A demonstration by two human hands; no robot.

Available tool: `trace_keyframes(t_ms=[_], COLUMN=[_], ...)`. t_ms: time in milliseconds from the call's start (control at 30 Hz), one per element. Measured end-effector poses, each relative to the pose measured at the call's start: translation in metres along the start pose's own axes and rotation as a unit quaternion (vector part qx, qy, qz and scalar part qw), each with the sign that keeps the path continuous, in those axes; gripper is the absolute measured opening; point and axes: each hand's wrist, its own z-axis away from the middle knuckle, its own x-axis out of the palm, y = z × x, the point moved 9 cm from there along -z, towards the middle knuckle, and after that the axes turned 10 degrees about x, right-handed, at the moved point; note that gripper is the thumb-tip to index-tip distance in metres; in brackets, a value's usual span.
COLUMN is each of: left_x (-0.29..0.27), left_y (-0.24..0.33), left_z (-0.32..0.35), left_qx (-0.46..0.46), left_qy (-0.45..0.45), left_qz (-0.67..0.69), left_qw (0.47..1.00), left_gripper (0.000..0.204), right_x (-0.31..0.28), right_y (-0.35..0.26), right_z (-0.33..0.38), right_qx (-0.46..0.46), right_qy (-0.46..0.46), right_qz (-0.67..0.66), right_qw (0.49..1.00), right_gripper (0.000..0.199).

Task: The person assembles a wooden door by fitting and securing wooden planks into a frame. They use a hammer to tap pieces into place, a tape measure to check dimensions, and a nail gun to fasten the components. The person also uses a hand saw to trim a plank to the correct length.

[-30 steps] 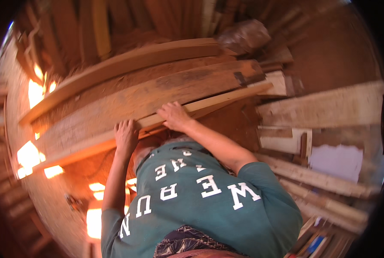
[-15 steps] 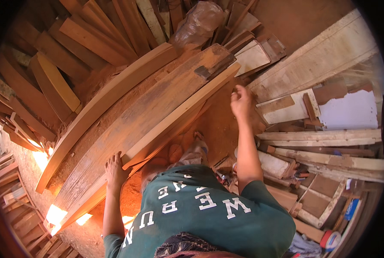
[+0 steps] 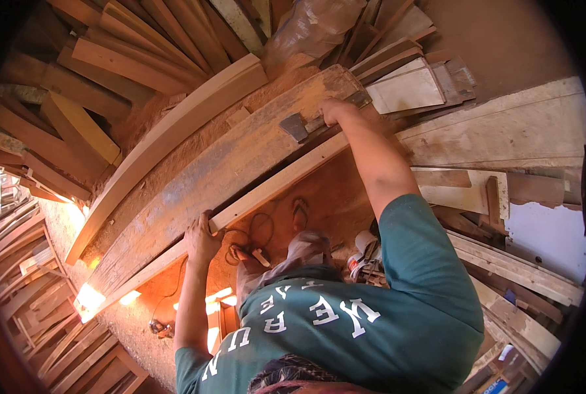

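Observation:
A long, narrow wooden plank [image 3: 286,176] runs diagonally along the near edge of a broad, worn wooden bench [image 3: 194,172]. My left hand [image 3: 203,235] is closed over the plank around its middle, fingers across the top. Toward the bench's far right end lies what looks like a hatchet, its dark flat head [image 3: 294,127] resting on the surface. My right hand [image 3: 335,111] reaches over the plank and is closed at the hatchet's handle; the fingers are partly hidden. A dark gap shows between plank and bench.
Beyond the bench lies a thick curved beam [image 3: 168,134], with stacked boards [image 3: 129,62] behind it. Pale boards and panels [image 3: 503,125] crowd the right side. A cable [image 3: 263,226] lies on the dusty floor near my feet. Slats [image 3: 63,328] are stacked at lower left.
My right hand has moved from the open space right of the plank, left and forward onto the hatchet. My left hand stays on the plank. The view has shifted.

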Motion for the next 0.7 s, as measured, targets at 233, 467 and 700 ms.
trace_keyframes(t_ms=[233, 467, 700], left_x=[-0.002, 0.009, 0.003], left_y=[0.008, -0.004, -0.001], left_z=[-0.008, -0.005, -0.001], left_qx=[0.031, 0.013, -0.018], left_qy=[0.023, -0.011, -0.028], left_qz=[-0.034, -0.043, -0.046], left_qw=[0.999, 0.999, 0.998], left_gripper=[0.048, 0.043, 0.043], right_x=[0.011, 0.005, 0.005], right_y=[-0.004, 0.0, -0.012], right_z=[-0.022, -0.005, 0.014], right_qx=[-0.021, 0.012, 0.018], right_qy=[0.032, 0.056, 0.01], right_qz=[0.092, 0.105, 0.143], right_qw=[0.995, 0.993, 0.989], right_gripper=[0.05, 0.04, 0.035])
